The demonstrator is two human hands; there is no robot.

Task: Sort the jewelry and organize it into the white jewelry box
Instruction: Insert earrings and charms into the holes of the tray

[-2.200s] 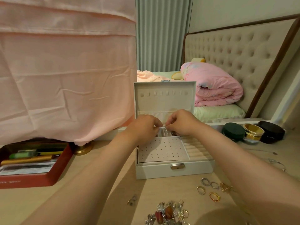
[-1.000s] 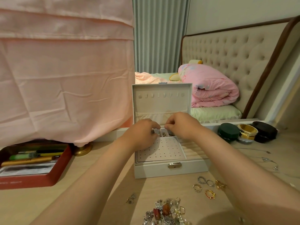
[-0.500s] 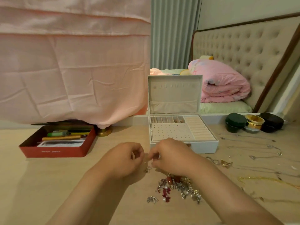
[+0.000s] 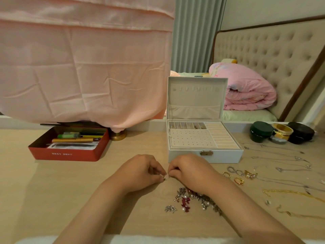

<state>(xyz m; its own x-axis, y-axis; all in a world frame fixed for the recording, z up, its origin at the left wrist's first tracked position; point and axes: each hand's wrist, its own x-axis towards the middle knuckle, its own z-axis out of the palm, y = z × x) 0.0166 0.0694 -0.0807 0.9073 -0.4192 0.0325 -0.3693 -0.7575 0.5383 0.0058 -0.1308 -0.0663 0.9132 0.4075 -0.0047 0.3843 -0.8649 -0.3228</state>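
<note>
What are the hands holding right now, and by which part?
The left hand and right hand pinch one small piece of jewelry between their fingertips. It is too small to tell which part each grips.

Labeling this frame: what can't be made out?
All head view.
- Tiny piece pinched between left hand and right hand: mostly covered by both hands; type unclear.
- earring pile: right forearm covers its right part.
- white jewelry box, back compartments: contents too small.
- gold chain: cut off at right edge.
</note>
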